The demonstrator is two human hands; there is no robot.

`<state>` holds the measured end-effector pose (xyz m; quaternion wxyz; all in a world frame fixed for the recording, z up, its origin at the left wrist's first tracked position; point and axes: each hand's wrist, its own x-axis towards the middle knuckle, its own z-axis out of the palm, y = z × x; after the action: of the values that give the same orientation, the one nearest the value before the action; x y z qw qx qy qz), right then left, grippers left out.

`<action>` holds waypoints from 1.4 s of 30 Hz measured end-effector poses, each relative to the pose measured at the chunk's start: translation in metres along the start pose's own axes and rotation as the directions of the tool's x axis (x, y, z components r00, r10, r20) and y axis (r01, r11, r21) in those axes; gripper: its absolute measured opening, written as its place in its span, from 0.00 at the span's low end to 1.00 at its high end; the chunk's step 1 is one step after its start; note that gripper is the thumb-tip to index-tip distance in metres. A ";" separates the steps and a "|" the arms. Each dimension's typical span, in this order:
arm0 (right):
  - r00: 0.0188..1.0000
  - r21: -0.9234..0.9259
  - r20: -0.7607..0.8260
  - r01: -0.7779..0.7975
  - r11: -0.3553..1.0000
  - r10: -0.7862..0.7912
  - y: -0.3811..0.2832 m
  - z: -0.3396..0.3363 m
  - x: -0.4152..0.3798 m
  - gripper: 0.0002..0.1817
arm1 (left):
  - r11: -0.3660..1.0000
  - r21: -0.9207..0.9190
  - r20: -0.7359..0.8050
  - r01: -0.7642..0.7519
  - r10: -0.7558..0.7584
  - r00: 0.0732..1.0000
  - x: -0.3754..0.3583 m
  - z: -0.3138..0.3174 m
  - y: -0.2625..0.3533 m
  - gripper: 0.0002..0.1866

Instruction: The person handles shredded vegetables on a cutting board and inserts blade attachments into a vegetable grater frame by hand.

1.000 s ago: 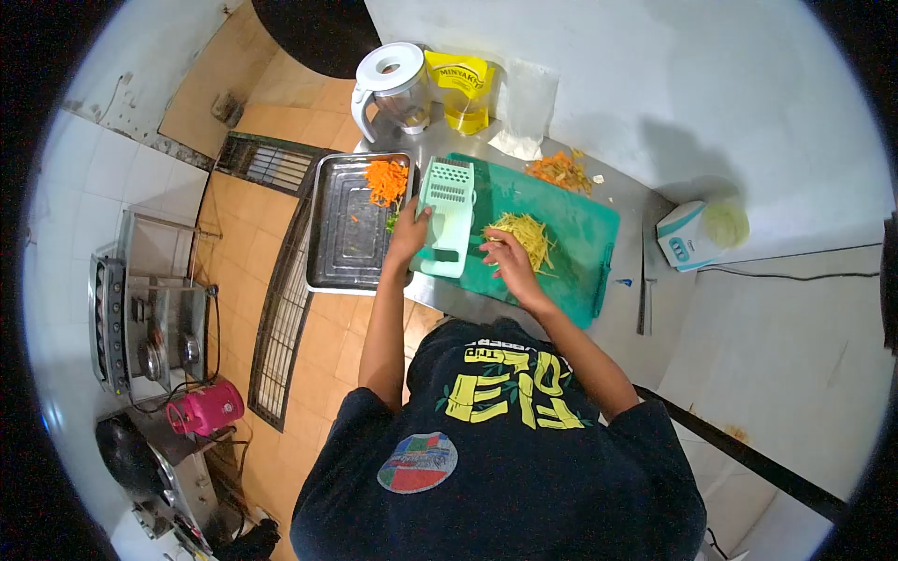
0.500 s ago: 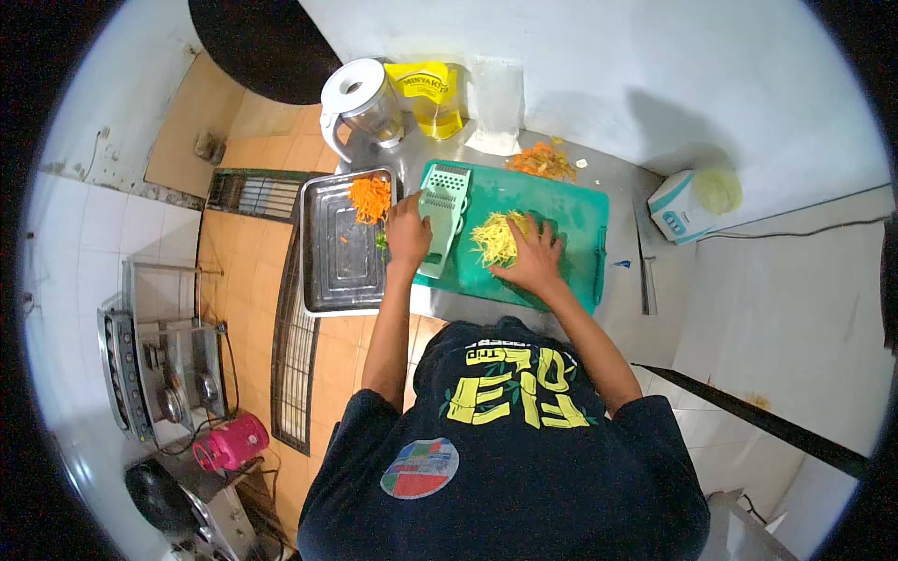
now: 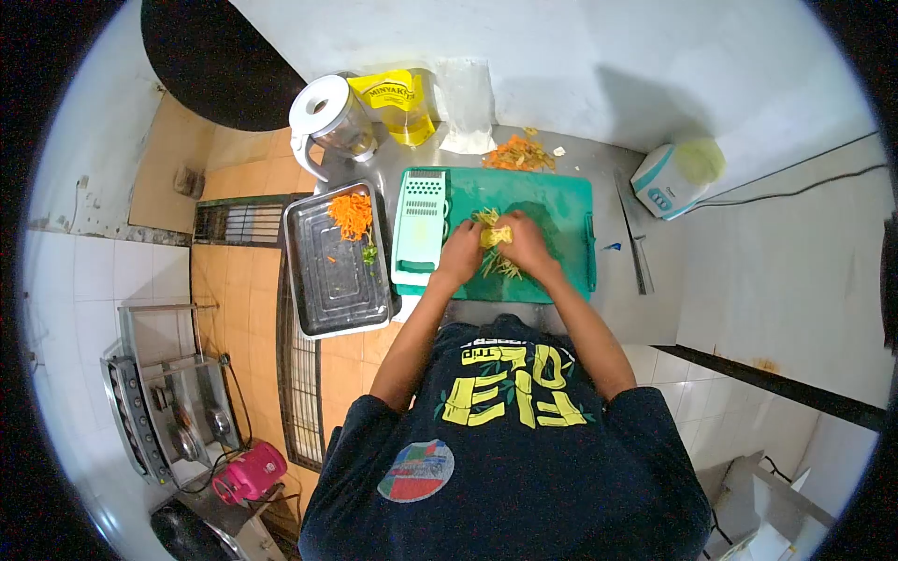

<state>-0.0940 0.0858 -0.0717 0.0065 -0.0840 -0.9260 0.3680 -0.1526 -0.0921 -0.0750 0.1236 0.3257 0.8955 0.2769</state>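
My left hand [image 3: 460, 254] and my right hand [image 3: 526, 245] meet over a green cutting board [image 3: 566, 210]. Both are closed around a clump of pale yellow vegetable shreds [image 3: 496, 236], which shows between them. Loose strands hang or lie just below the clump, on the board. A pale green flat grater [image 3: 421, 222] lies on the board's left end, close to my left hand and apart from it. Left of the board, a metal tray [image 3: 335, 304] holds orange shreds, probably carrot [image 3: 351, 217], and some chopped green bits [image 3: 369, 253].
Behind the board are a white-lidded blender jug [image 3: 327, 107], a yellow pouch of oil [image 3: 402, 107], a white bag [image 3: 466, 107] and orange peelings [image 3: 519, 154]. A knife [image 3: 640, 262] lies to the right, near a white and teal appliance [image 3: 669, 180].
My left hand has left the grater and joined my right hand at the yellow shreds. The shreds are now gathered between both hands. The grater sits straighter on the board.
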 end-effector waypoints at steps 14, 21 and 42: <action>0.987 0.384 -0.153 0.009 0.923 0.054 -0.013 -0.047 -0.041 0.20 | 0.959 -0.266 -0.113 -0.103 0.075 0.991 -0.005 -0.033 0.011 0.21; 0.948 0.402 -0.278 -0.032 0.915 0.155 0.003 -0.039 -0.057 0.19 | 0.898 -0.439 -0.193 0.022 -0.118 0.974 -0.010 -0.031 0.036 0.13; 0.855 -0.040 -0.298 -0.456 0.889 0.425 0.074 -0.074 -0.128 0.34 | 0.826 0.351 -0.338 0.441 -0.327 0.882 -0.097 -0.034 -0.014 0.33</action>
<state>0.0485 0.1687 -0.0618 0.0486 -0.3456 -0.8902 0.2928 -0.0997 -0.1782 -0.0516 -0.0156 0.1163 0.9891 0.0887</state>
